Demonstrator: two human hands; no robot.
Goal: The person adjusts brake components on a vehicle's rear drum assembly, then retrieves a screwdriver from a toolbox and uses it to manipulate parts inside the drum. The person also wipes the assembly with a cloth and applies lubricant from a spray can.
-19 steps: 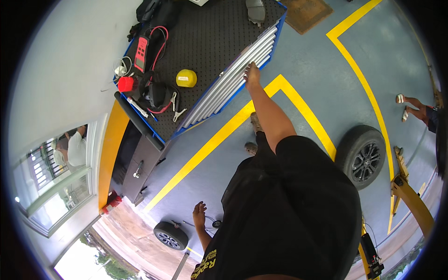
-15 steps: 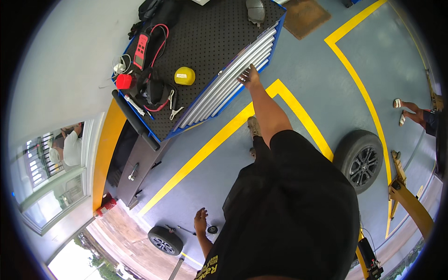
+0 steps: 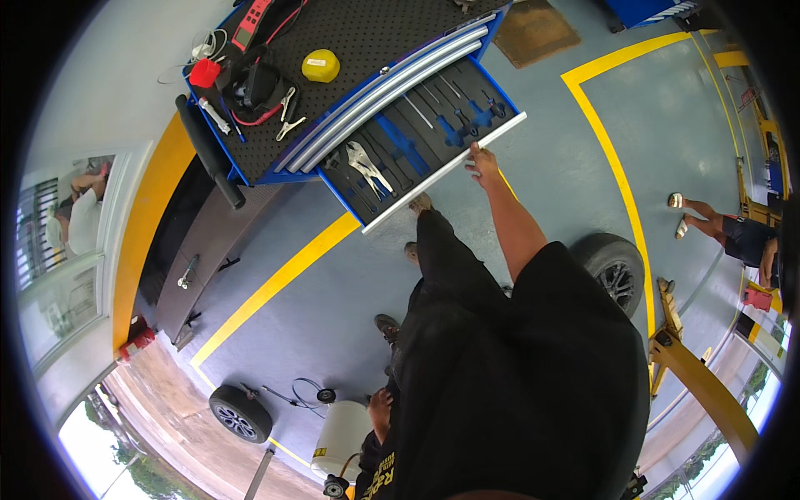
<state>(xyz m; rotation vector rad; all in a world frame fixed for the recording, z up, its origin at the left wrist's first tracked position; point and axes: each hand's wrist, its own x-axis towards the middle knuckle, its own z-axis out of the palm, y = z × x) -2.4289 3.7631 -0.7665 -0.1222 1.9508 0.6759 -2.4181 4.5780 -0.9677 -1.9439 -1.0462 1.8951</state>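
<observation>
My right hand (image 3: 483, 165) grips the silver front edge of a pulled-out drawer (image 3: 467, 157) in a blue tool cabinet (image 3: 342, 96). The drawer's foam insert holds locking pliers (image 3: 367, 167) and several slim tools and blue-handled ones. On the dark perforated top lie a red meter (image 3: 247, 28), a red cap (image 3: 203, 73), a black coiled device (image 3: 250, 87) with clamps and a yellow round object (image 3: 320, 65). My left hand (image 3: 379, 408) hangs low beside my dark clothing, fingers loosely bent and apart, with nothing visible in it.
A wheel (image 3: 612, 271) lies right of me, another (image 3: 239, 412) lower left near a white tank (image 3: 340, 437). A yellow lift arm (image 3: 700, 392) crosses the lower right. A person's legs (image 3: 704, 218) show at far right. A dark ramp (image 3: 187, 275) lies along the left wall.
The drawer has come out toward me with my right hand on its front. The view has shifted, bringing the white tank into sight. My left hand sits lower.
</observation>
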